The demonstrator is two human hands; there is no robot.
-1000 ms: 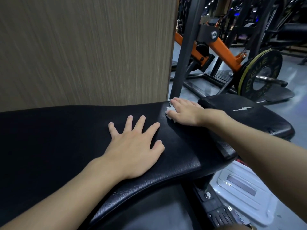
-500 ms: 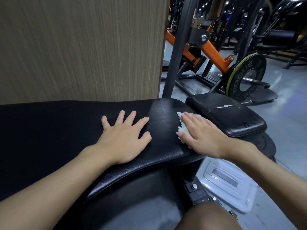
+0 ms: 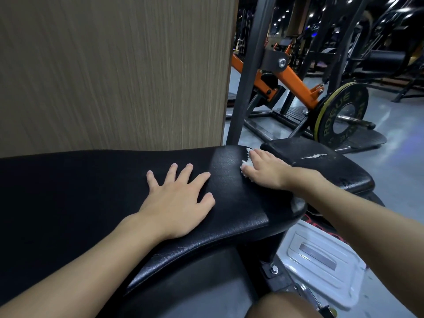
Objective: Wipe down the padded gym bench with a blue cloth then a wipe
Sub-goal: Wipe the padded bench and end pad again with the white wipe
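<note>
The left hand (image 3: 179, 198) lies flat on the black bench (image 3: 91, 191), its 5 fingers spread, so its grip is wide and holds nothing. The right hand (image 3: 263, 168) presses a white wipe (image 3: 246, 161) on the far right end of the bench, with straight fingers; this grip is also wide, only pushing down. The wipe shows a little from under the fingertips. Just beside it is a second pad (image 3: 321, 166) with a white tear. Behind the bench stands a wood panel (image 3: 114, 72), and further right a weight plate (image 3: 341, 115).
</note>
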